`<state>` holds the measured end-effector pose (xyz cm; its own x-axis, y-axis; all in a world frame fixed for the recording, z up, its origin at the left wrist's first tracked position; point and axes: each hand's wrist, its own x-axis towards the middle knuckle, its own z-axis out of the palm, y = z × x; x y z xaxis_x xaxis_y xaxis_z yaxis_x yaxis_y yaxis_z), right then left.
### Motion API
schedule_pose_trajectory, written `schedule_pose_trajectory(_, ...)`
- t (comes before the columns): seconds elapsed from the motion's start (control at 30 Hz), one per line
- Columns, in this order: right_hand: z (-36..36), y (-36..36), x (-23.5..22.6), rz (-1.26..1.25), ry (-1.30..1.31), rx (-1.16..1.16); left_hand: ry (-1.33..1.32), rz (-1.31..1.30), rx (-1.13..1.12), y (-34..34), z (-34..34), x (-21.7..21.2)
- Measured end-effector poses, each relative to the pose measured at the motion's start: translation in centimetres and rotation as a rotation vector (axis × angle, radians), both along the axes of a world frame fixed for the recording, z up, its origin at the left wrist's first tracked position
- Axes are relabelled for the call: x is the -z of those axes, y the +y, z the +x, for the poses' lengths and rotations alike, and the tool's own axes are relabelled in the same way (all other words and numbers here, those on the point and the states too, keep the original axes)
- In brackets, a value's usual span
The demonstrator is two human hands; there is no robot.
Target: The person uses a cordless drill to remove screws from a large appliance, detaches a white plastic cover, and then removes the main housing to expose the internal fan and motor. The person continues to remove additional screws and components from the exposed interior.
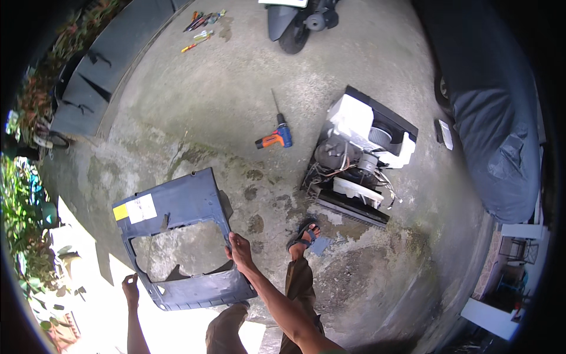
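Note:
A dark plastic panel [177, 194] with a large rectangular opening is tilted in front of me at the lower left. White and yellow labels are stuck on its far corner. My right hand [240, 251] grips the panel's right side, fingers wrapped round the edge. Close beside its left edge is my left hand [131, 289], fingers curled into a pinch. Whether anything lies between those fingers, I cannot make out. An opened appliance [359, 159] with a white housing, a ribbed fan wheel, a motor and loose wires sits on the concrete to the right.
An orange and blue cordless drill [277, 137] with a long bit lies beyond the panel. Several hand tools [203, 22] lie at the far left. A motorcycle [295, 29] stands at the back, and a dark-covered vehicle [495, 135] lines the right. My sandalled foot [305, 236] is near the appliance.

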<state>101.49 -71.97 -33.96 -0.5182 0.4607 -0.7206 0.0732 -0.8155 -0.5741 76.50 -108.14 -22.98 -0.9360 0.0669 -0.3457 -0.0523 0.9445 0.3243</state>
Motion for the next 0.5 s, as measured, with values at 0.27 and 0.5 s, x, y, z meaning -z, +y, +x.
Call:
schedule_pose_trajectory(0.27, -18.4, -24.4, 14.9, 0.066, 0.054, -0.088, 0.002, -0.131, -0.172, -30.2, 17.4, 4.7)
schedule_pose_trajectory(0.5, -23.0, -33.4, 26.1, -0.029, 0.020, -0.219, -0.210, -0.270, -0.538, -37.4, 32.8, 6.4)
